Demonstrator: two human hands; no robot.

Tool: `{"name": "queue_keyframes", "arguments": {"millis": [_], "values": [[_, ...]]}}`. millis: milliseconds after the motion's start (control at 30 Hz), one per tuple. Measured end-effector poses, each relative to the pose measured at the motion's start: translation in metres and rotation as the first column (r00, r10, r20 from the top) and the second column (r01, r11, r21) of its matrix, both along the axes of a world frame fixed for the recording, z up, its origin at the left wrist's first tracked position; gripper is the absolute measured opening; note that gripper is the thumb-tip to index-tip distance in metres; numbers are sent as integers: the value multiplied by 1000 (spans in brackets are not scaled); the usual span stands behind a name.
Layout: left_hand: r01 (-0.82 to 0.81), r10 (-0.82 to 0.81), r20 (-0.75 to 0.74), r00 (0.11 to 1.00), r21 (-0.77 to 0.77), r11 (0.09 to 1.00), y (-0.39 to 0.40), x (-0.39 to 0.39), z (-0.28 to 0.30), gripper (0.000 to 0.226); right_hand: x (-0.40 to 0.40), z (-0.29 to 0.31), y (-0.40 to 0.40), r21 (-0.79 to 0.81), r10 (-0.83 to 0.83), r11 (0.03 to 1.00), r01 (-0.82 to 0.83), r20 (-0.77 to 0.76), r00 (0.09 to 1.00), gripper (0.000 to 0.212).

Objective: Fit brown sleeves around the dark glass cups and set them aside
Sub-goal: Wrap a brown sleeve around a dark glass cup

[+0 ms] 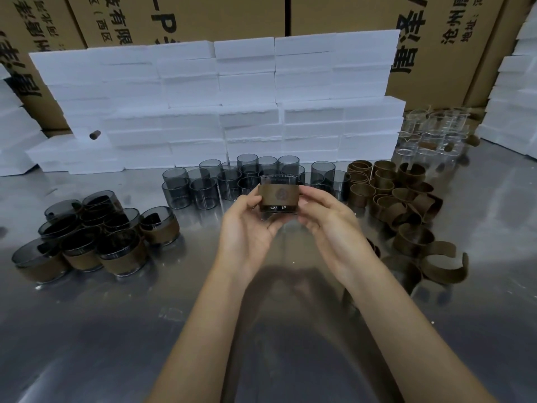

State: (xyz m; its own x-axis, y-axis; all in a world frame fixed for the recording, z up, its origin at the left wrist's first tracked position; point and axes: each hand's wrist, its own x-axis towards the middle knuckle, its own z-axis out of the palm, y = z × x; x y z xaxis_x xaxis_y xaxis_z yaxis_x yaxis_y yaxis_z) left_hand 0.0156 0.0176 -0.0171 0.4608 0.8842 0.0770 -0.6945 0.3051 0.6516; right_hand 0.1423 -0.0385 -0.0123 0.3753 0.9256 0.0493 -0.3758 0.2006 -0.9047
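- Both forearms reach in from the near edge over the shiny metal desk (101,330).
- Left hand (247,222) grips the left side of a dark glass cup (278,196), fingers curled round it.
- Right hand (325,216) grips the cup's right side, fingertips on the brown sleeve (277,195).
- Sleeve is wrapped round the cup's middle, round emblem facing the camera; glass rim shows above, dark base below.
- Cup is held upright above the desk's middle, just in front of the bare cups.
- Bare dark cups (229,181) are clustered toward the far edge, centre.
- Sleeved cups (96,237) are grouped toward the left edge.
- Loose brown sleeves (406,205) are piled toward the right edge, some upright, some lying open.
- Clear glassware (433,132) stands at the far right corner.
- White foam blocks (218,106) are stacked along the far edge, cardboard boxes (453,39) behind them.
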Motion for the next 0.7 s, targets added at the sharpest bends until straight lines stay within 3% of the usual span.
{"name": "queue_keyframes", "arguments": {"millis": [100, 200, 267, 333, 400, 533, 633, 700], "values": [[17, -17, -10, 1000, 36, 999, 0, 0, 1, 46, 1, -1, 2, 12, 16, 1000, -16, -5, 1000, 27], [-82, 120, -245, 962, 159, 984, -4, 4, 0, 50, 0, -4, 4, -10, 25, 1000, -24, 37, 999, 28], [-205, 287, -429, 857, 227, 952, -4, 7, -3, 56, -1, -8, 5, -58, 19, 998, -14, 83, 996, 26], [-328, 465, -591, 659, 331, 885, -1, 6, -5, 62, 1, -11, 5, -120, 7, 993, 7, 120, 993, 23], [-396, 588, -698, 409, 445, 803, 6, -3, -8, 65, 4, -14, 5, -182, 7, 983, 24, 166, 986, 21], [-384, 574, -816, -68, 552, 740, 21, -27, -15, 70, 5, -15, 4, -276, 38, 961, 16, 189, 981, 20], [-365, 507, -813, -285, 581, 727, 23, -38, -15, 74, 3, -15, 4, -323, 57, 946, 7, 188, 981, 19], [-334, 530, -736, -421, 669, 665, 21, -41, -14, 76, 3, -16, 4, -337, 62, 942, 4, 186, 981, 19]]}}
